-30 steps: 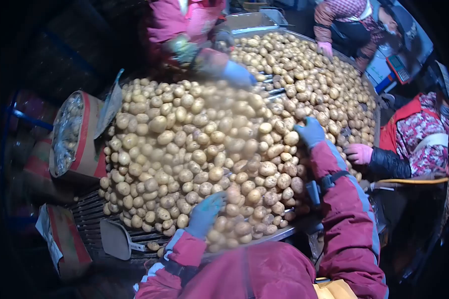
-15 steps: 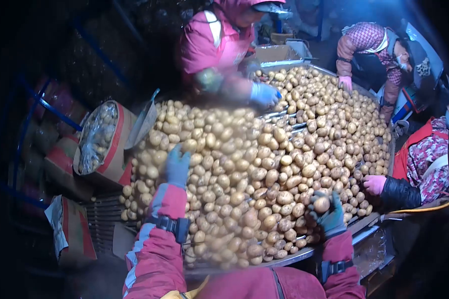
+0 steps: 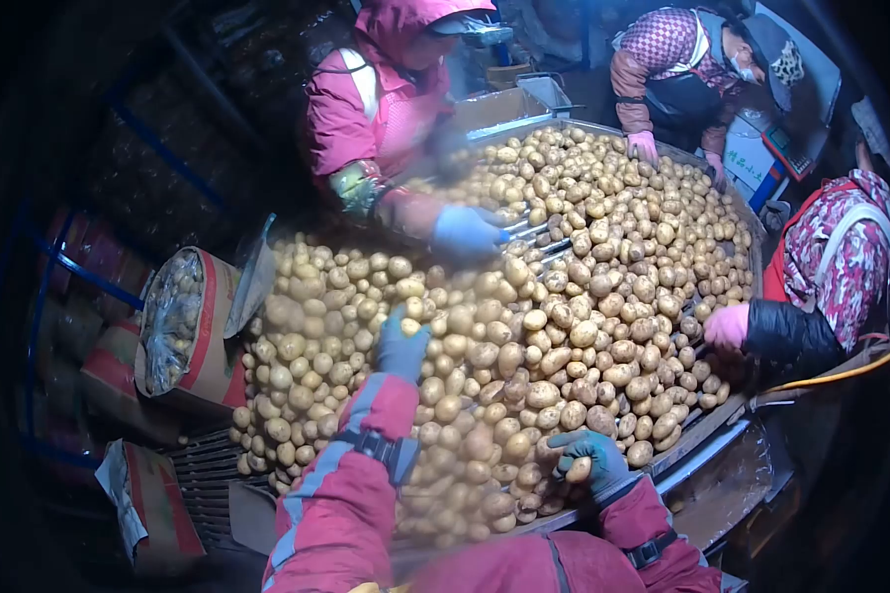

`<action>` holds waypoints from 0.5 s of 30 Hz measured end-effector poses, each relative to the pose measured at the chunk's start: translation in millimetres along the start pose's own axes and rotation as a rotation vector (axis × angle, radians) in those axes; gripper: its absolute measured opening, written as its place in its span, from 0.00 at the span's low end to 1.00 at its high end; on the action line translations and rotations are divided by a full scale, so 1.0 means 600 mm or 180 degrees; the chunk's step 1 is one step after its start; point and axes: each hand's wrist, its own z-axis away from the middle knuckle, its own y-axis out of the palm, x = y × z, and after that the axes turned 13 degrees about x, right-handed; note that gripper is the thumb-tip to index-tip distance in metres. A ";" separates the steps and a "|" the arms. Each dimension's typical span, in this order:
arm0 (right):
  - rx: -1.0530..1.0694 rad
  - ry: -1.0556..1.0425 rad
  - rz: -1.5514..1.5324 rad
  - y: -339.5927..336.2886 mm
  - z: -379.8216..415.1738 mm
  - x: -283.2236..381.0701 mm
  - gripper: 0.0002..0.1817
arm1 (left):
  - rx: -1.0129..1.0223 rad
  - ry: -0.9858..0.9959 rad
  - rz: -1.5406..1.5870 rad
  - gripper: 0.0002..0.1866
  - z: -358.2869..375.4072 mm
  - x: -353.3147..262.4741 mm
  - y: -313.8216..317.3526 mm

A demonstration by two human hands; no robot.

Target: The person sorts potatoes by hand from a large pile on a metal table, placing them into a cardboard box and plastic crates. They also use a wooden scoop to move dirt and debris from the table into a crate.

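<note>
The right hand (image 3: 591,460), in a blue glove, curls around one potato (image 3: 578,468) at the near edge of the table (image 3: 702,435), the left hand (image 3: 402,343) lies flat on the potato pile (image 3: 485,326) farther in, and other people's gloved hands (image 3: 465,229) work across it.

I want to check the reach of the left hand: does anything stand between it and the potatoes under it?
Nothing visible does. The left hand lies directly on the potatoes, glove against the heap.
</note>
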 end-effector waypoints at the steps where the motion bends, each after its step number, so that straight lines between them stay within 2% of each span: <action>1: -0.0090 0.0054 -0.0169 0.006 -0.006 0.020 0.13 | 0.0330 -0.0109 0.0772 0.30 0.015 -0.014 0.000; 3: -0.0206 0.0703 -0.1429 0.017 -0.012 0.022 0.16 | 0.0984 -0.0368 0.2326 0.29 0.057 -0.048 -0.006; 4: -0.0031 0.0576 -0.1831 0.017 -0.012 0.021 0.18 | 0.1168 -0.0163 0.2834 0.27 0.079 -0.070 -0.003; 5: 0.0151 0.0474 -0.2234 0.016 -0.012 0.021 0.21 | 0.1408 -0.0279 0.3378 0.27 0.102 -0.090 0.002; 7: 0.0602 0.0505 -0.3977 0.006 -0.022 0.068 0.26 | 0.1928 -0.0551 0.4627 0.28 0.142 -0.151 0.001; 9: 0.0536 0.0565 -0.3474 0.012 -0.026 0.087 0.31 | 0.2424 -0.0243 0.4960 0.30 0.179 -0.172 0.018; 11: 0.0701 0.0444 -0.3926 0.012 -0.024 0.138 0.32 | 0.2678 -0.0337 0.5132 0.32 0.219 -0.205 0.047; 13: 0.0190 0.0674 -0.3900 0.026 -0.020 0.158 0.35 | 0.3046 -0.0531 0.4566 0.32 0.252 -0.231 0.052; 15: 0.0015 0.0856 -0.3657 0.023 -0.009 0.137 0.32 | 0.3086 -0.0712 0.4345 0.30 0.282 -0.253 0.057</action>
